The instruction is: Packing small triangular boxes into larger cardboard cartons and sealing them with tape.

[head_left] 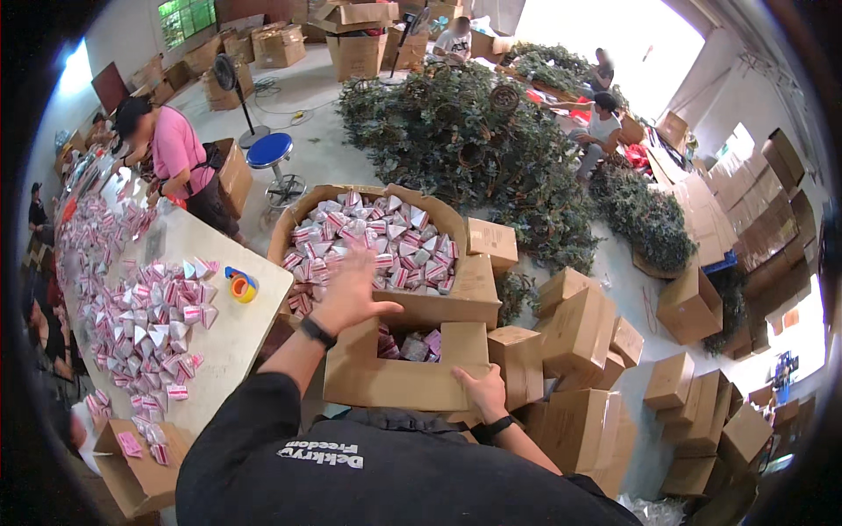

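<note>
My left hand (351, 294) stretches forward over the near edge of a large open carton (478, 285). Its fingers are spread, slightly blurred, and nothing shows in them. Small pink-and-white triangular packets (412, 250) fill that carton in a heap. Close to my body is a smaller brown cardboard box (403, 381), with a notch in its wall through which more packets (412, 344) show. My right hand (484, 392) grips this box at its right side, thumb on the cardboard and the other fingers mostly hidden.
At left, a pale table (224, 342) carries heaped packets and a roll of yellow tape (241, 287). A person in pink (180, 158) works there. Ahead lie green artificial foliage (447, 140) and a blue stool (269, 151). Stacked cartons (574, 333) crowd my right.
</note>
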{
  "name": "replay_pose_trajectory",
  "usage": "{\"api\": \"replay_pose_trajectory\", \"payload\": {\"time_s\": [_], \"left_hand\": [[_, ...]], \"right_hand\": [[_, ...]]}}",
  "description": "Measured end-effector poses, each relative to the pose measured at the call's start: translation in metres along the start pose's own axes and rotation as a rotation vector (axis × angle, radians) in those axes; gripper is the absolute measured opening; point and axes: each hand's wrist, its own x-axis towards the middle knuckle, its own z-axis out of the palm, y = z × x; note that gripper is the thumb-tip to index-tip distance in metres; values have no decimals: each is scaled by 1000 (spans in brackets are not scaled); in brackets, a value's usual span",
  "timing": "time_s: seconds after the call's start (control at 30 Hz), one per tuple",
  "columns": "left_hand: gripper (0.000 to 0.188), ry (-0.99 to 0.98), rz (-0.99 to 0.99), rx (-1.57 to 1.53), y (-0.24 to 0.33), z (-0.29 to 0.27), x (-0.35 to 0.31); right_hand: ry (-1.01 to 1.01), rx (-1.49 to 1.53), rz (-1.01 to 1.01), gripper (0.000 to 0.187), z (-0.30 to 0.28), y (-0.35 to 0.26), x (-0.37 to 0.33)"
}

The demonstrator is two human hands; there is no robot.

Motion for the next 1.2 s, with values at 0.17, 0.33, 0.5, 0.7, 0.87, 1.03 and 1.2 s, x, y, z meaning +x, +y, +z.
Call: {"api": "replay_pose_trajectory", "payload": {"time_s": [0.17,0.33,0.5,0.7,0.87,1.03,1.2], "left_hand": [[103,-909,-97,18,33,-10,6],[156,-804,-91,-31,29,71,-124],[158,-744,-104,-57,26,99,-123],[156,-801,-122,-69,27,95,-116],[138,-725,-17,-15,23,72,-120],[108,-675,-51,54,-8,49,-114],[106,-505,-213,131,2,49,-130]], "right_hand": [[-12,-41,16,112,2,-4,-6],[-81,-229,-111,139,12,-26,-14],[72,-202,-218,134,9,-27,-12],[105,-540,-513,110,20,-15,4],[7,-507,-473,113,24,-4,0],[-70,-636,-412,116,18,-12,8],[-146,-594,-349,119,13,-14,-1]]}}
